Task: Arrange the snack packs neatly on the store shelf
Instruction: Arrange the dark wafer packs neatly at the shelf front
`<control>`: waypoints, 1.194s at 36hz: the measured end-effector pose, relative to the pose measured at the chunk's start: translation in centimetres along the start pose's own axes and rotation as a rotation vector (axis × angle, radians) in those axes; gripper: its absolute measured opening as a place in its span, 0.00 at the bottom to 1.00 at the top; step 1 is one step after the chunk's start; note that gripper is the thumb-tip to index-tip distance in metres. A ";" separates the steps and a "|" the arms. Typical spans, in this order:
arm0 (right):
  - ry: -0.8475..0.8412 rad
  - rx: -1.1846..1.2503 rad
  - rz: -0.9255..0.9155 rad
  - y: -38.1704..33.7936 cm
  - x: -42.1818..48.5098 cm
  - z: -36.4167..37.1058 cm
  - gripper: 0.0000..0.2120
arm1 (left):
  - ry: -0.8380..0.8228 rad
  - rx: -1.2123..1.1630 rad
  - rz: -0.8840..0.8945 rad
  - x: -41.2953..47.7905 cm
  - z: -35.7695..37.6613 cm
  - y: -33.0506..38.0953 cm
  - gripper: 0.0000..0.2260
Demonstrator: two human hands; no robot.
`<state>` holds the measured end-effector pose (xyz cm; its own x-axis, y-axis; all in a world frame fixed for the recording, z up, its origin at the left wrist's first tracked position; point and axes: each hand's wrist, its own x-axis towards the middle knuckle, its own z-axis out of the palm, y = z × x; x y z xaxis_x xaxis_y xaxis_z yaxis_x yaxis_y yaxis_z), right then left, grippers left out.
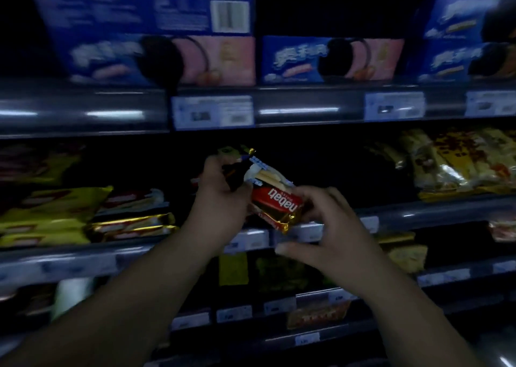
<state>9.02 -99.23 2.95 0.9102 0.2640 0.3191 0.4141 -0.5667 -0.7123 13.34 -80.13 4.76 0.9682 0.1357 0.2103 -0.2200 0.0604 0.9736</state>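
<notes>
A red and gold wafer snack pack (pixel 275 204) hangs upside down in front of the middle shelf (pixel 418 213). My left hand (pixel 220 196) grips its upper end together with what looks like a second, darker pack (pixel 237 157). My right hand (pixel 326 227) pinches the lower right end of the red pack, thumb spread below. To the left, yellow packs (pixel 53 216) and gold-edged packs (pixel 131 224) lie stacked on the same shelf. The space behind the held pack is dark.
Blue biscuit boxes (pixel 329 59) stand on the upper shelf (pixel 307 109), with price tags (pixel 212 112) on its rail. Clear yellow bags (pixel 458 163) fill the right of the middle shelf. Lower shelves (pixel 446 277) hold more packs. The scene is dim and blurred.
</notes>
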 end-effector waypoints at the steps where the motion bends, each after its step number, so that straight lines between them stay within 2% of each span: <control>1: -0.057 -0.035 -0.007 -0.8 0.0 0.3 0.37 | 0.021 0.028 0.005 -0.1 -1.4 0.4 0.17; 5: -0.086 -0.066 -0.042 -3.2 0.9 1.0 0.31 | 0.017 0.018 -0.051 -0.8 -6.3 2.0 0.19; 8: -0.127 -0.107 -0.103 -4.8 1.8 1.7 0.30 | 0.000 0.034 -0.064 -1.2 -9.2 2.4 0.22; 13: -0.402 -0.165 -0.155 -8.2 3.2 3.1 0.49 | -0.083 0.047 -0.140 -1.7 -12.6 3.2 0.18; 15: -0.492 -0.202 -0.171 -9.6 3.5 4.1 0.55 | -0.175 0.068 -0.191 -2.1 -14.1 3.3 0.17; 17: -0.559 -0.263 -0.199 -10.6 3.9 5.1 0.60 | -0.315 0.112 -0.240 -2.6 -15.5 3.3 0.22; 19: -0.631 -0.301 -0.238 -11.4 4.2 6.2 0.62 | -0.431 0.125 -0.280 -3.2 -16.5 3.3 0.26; 22: -0.708 -0.300 -0.262 -12.1 4.7 8.0 0.60 | -0.413 0.225 -0.232 -3.4 -17.5 3.8 0.24; 26: -0.674 -0.322 -0.327 -12.9 5.5 10.2 0.57 | -0.358 0.197 -0.253 -3.4 -19.4 4.1 0.23; 30: -0.630 -0.316 -0.356 -13.8 6.9 11.3 0.53 | -0.268 0.188 -0.193 -3.0 -21.2 4.8 0.13; 33: -0.494 -0.343 -0.340 -14.8 8.6 11.8 0.48 | -0.098 0.097 -0.148 -1.9 -23.0 5.5 0.04; 36: -0.336 -0.376 -0.306 -15.4 10.9 12.6 0.40 | 0.049 0.080 -0.066 -1.2 -24.6 5.9 0.03; 38: -0.276 -0.353 -0.269 -15.4 12.4 13.2 0.37 | 0.110 0.170 -0.004 -0.9 -24.8 5.8 0.07; 40: -0.243 -0.338 -0.223 -15.1 13.9 14.0 0.35 | 0.107 0.268 0.025 -0.8 -24.4 5.5 0.15; 43: -0.230 -0.394 -0.146 -14.1 15.4 15.4 0.34 | 0.077 0.626 0.085 -0.2 -24.2 4.1 0.26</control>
<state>17.06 -75.18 8.28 0.8356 0.5037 0.2194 0.5491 -0.7520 -0.3647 9.35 -55.96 6.57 0.9339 0.1870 0.3047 -0.1612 -0.5404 0.8258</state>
